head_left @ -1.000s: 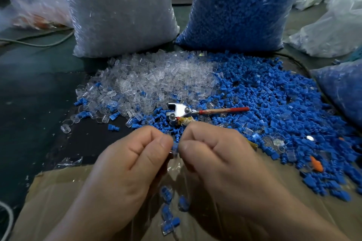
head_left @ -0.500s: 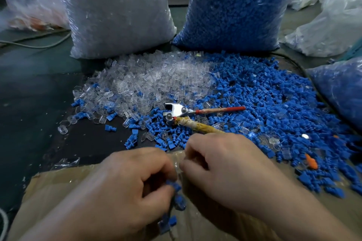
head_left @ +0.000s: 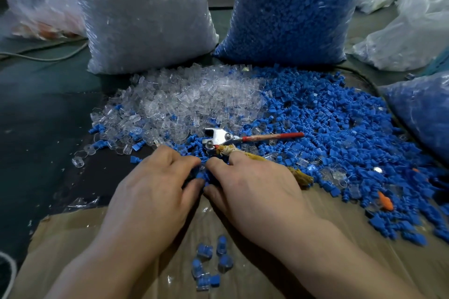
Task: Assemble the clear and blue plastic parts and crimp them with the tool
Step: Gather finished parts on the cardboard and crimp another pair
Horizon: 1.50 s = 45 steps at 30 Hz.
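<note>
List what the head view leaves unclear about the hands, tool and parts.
All head view:
1. Whether the left hand or right hand pinches any part: their own fingers cover it.
2. Yellow handle of the tool: partly under the right hand.
3. Whether the assembled pieces are crimped: too small.

Fingertips of left hand (head_left: 155,192) and right hand (head_left: 255,189) lie buried in small blue plastic parts (head_left: 201,175), grip unseen. A yellow-wrapped tool handle (head_left: 300,175) disappears beneath the right.
</note>
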Each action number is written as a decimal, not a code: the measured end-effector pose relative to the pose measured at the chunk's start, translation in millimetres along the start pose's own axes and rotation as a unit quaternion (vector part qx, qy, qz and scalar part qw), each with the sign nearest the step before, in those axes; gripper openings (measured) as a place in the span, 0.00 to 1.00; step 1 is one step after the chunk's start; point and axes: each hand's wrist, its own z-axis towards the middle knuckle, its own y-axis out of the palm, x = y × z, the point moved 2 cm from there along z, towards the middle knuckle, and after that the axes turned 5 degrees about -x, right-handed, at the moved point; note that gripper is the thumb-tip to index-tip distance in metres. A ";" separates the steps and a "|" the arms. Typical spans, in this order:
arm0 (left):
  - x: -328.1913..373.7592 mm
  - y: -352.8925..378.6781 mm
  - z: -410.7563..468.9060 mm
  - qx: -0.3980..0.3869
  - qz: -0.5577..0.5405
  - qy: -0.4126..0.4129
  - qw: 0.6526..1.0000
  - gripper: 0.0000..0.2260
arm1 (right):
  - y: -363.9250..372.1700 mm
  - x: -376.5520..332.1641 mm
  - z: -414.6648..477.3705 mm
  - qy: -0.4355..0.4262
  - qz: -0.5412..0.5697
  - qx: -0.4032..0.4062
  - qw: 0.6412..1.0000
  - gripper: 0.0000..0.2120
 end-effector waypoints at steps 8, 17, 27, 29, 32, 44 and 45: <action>-5.9 -0.2 0.1 0.053 -0.028 -0.030 0.998 0.10 | 2.2 4.2 1.9 0.000 0.026 -0.008 1.000 0.02; -9.7 5.5 1.9 0.061 -0.096 -0.039 0.993 0.17 | -2.8 11.8 0.4 0.013 0.187 0.057 0.981 0.05; -12.0 7.3 -8.4 0.077 -0.428 -0.061 0.898 0.17 | -2.7 13.5 -7.4 0.093 0.661 -0.010 0.744 0.05; -9.3 6.8 -9.8 0.085 -0.438 -0.057 0.893 0.14 | -4.2 12.2 -6.9 0.086 0.735 -0.032 0.672 0.09; -5.3 3.3 -10.6 0.093 -0.462 -0.049 0.881 0.14 | -8.9 12.2 -6.5 0.079 0.778 -0.030 0.623 0.08; 0.0 11.5 -7.1 0.023 -0.583 -0.102 0.806 0.07 | -10.6 15.8 -9.2 0.105 0.609 -0.033 0.785 0.03; 0.8 13.8 -6.4 0.021 -0.584 -0.102 0.805 0.08 | -10.3 15.0 -10.3 0.093 0.589 -0.040 0.802 0.04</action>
